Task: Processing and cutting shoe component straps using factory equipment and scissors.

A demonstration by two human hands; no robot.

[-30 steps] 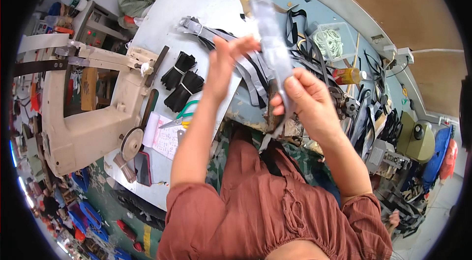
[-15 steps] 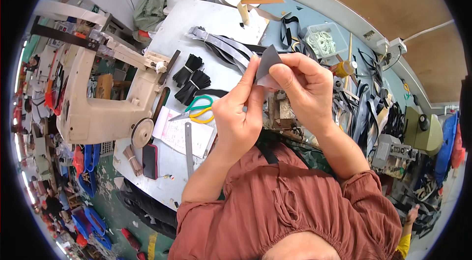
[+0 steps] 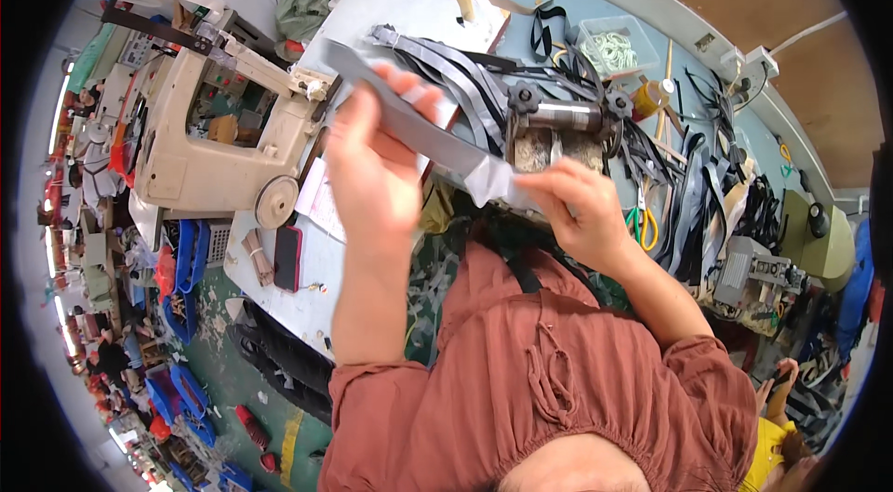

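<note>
A long dark grey strip (image 3: 428, 131) stretches between my two hands, slanting down from upper left to lower right. My left hand (image 3: 377, 171), somewhat blurred, is closed round its upper part with the thumb and fingers on either side. At the lower end is a whitish, crumpled piece (image 3: 487, 181), thin like film or backing. My right hand (image 3: 579, 213) pinches beside that piece; its exact fingertip contact is hard to make out. Just beyond my right hand stands a small roller machine (image 3: 567, 115) with two dark knobs.
A cream sewing machine (image 3: 214, 129) stands to the left. The white table (image 3: 321, 306) bears a phone (image 3: 287, 259) and a tied brown bundle (image 3: 257, 256). Grey and black straps (image 3: 465, 83) lie beyond. Yellow-handled scissors (image 3: 648, 230) are at the right. Another person's yellow sleeve (image 3: 770, 445) shows lower right.
My hands have moved apart, left hand leftward and right hand downward. The strip, earlier a short grey piece between my fingertips, now shows at length. My view has shifted, revealing the roller machine.
</note>
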